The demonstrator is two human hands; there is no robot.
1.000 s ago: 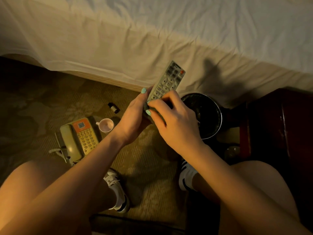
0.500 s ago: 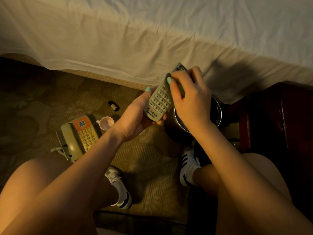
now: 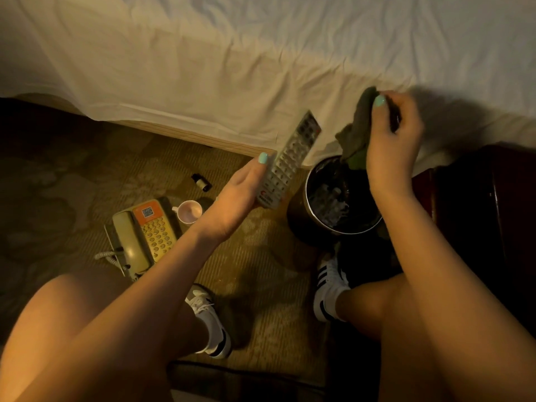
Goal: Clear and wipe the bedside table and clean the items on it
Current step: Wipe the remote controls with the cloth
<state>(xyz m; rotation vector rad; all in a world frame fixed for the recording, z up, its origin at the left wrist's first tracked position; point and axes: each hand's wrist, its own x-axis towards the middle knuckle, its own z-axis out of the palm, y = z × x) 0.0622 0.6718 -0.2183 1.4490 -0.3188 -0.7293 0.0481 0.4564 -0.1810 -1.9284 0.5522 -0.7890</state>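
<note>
Left hand: grips the lower end of the remote control, thumb laid along its left edge, keypad facing up.

Right hand: fingers curled, pinching a dark cloth that hangs down over the open bin.

Governing relation: the remote's long axis runs from the left palm up and to the right, so its far end points toward the cloth. Cloth and remote are near but apart, with the cloth to the right of that far end and slightly higher. The right hand is therefore the one placed to close the gap. A short travel leftward and down would probably lay the cloth on the button face.

Location: both are held in the air above the carpet, between the bed sheet and the person's knees. The dark bedside table stands at the right.

Other items: a telephone, a cup and a small bottle lie on the carpet to the left, well apart from both hands.
</note>
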